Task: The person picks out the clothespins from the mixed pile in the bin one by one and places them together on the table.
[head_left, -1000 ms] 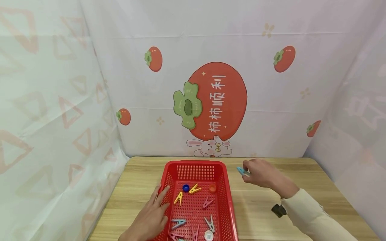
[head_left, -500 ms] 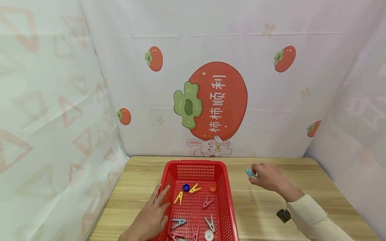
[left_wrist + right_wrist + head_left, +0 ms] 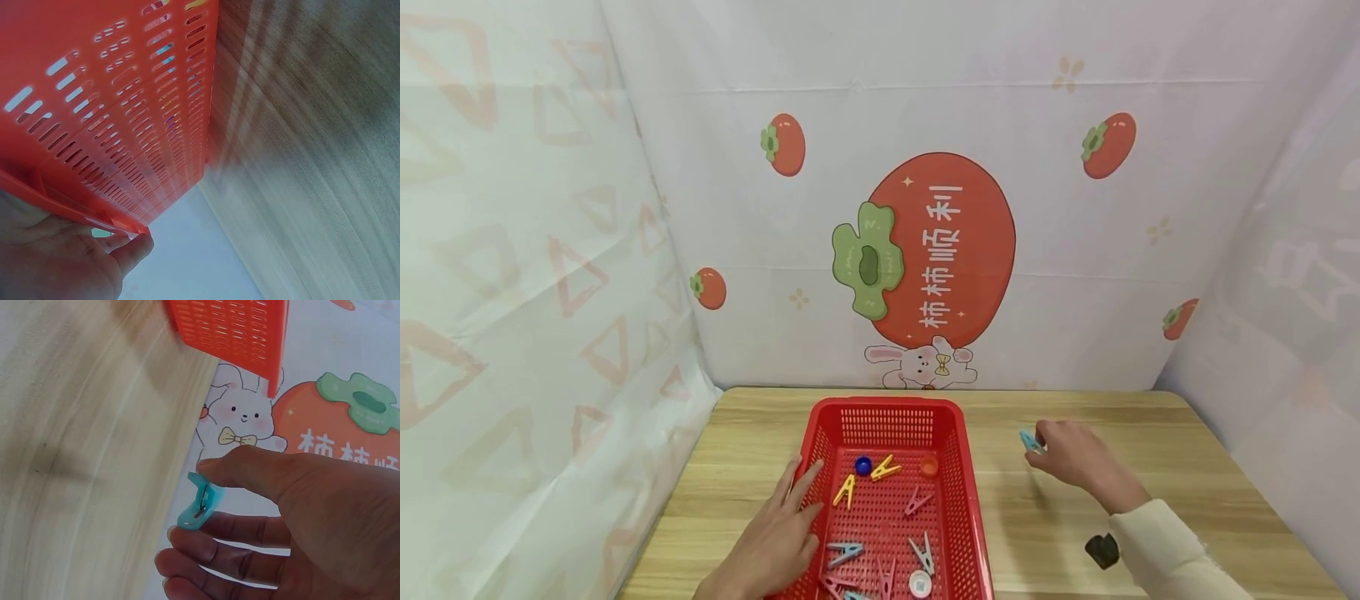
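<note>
My left hand [image 3: 775, 533] lies over the left rim of the red basket [image 3: 958, 467], its fingers spread and fairly straight. In the left wrist view, the left hand [image 3: 81, 256] is under the rim with a fingertip at its edge. My right hand [image 3: 1078, 458] pinches a light blue clothespin [image 3: 1032, 440] over the table, right of the basket. The right wrist view has this clothespin [image 3: 201, 500] between thumb and index finger, the other fingers loosely bent. Inside the basket lie yellow clothespins [image 3: 845, 492], a pink clothespin [image 3: 917, 501] and a blue-grey clothespin [image 3: 846, 552].
A blue cap [image 3: 862, 466], an orange cap [image 3: 928, 466] and a white cap [image 3: 920, 584] also lie in the basket. The wooden table [image 3: 760, 417] meets a printed cloth backdrop [image 3: 1075, 250] behind, with cloth at both sides. A dark object [image 3: 1102, 551] hangs by the right sleeve.
My right hand has moved right and slightly down, farther from the basket, with the light blue clothespin still pinched. The left hand and the basket have stayed in place.
</note>
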Demonstrator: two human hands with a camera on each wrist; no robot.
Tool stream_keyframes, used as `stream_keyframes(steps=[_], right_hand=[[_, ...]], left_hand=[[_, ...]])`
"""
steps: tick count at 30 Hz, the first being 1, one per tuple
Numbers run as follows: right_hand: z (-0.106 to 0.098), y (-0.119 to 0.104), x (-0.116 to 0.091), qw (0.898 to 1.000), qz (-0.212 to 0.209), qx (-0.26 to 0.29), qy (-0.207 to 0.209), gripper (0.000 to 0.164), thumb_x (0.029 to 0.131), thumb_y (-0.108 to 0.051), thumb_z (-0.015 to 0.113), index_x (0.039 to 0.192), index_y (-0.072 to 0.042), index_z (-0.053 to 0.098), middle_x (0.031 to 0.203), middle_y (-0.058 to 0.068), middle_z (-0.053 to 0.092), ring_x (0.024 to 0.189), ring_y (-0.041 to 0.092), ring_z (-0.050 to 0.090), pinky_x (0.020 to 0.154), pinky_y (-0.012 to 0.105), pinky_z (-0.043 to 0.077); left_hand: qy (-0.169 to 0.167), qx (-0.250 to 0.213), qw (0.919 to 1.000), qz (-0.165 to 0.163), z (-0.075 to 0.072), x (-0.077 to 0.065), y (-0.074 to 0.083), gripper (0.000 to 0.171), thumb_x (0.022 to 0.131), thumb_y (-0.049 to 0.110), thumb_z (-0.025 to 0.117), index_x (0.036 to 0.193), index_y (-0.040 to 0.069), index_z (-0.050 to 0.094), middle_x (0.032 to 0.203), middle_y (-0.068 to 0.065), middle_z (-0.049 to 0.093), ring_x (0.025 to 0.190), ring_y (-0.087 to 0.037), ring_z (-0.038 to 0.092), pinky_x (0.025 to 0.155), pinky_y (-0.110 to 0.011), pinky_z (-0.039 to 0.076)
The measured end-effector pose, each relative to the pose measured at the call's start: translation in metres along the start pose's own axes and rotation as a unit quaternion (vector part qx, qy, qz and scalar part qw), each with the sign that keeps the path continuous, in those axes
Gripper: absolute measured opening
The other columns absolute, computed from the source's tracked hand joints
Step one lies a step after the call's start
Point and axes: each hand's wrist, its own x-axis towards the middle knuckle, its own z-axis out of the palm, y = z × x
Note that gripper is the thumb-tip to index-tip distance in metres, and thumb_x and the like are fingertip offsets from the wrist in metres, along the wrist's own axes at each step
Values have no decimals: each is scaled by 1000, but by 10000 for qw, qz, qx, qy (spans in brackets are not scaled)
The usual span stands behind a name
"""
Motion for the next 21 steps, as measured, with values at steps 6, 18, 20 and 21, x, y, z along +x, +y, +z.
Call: stream_keyframes(steps=[6,18,20,21], right_hand=[[9,2,1,9993,353,64,-143,22,92,-21,79,90,-5,64,78,2,58,69,18,50,60,31,41],[26,8,-6,9982,558,176,-114,31,93,-20,73,73,-12,51,65,-1,44,60,14,41,56,29,32],[28,10,-7,9977,622,217,-143,32,93,-19,73,72,-12,51,64,-1,43,59,14,40,56,28,32],[29,10,-7,9974,654,241,-159,32,93,-19,73,72,-12,51,64,-1,43,58,14,40,56,28,32]], left_hand=[[-46,-28,10000,-84,0,2,0,35,96,15,74,123,-8,77,177,-17,31,168,-46,12,129,-64,36],[-105,-34,9998,-136,0,2,0,35,97,15,73,123,-8,77,178,-16,29,168,-45,11,129,-64,35],[-105,-30,9999,-134,0,2,0,35,97,16,73,124,-8,77,178,-16,29,168,-45,11,130,-63,35],[-102,-28,9999,-131,0,2,0,35,97,16,73,124,-8,77,178,-16,29,169,-45,10,130,-63,35]])
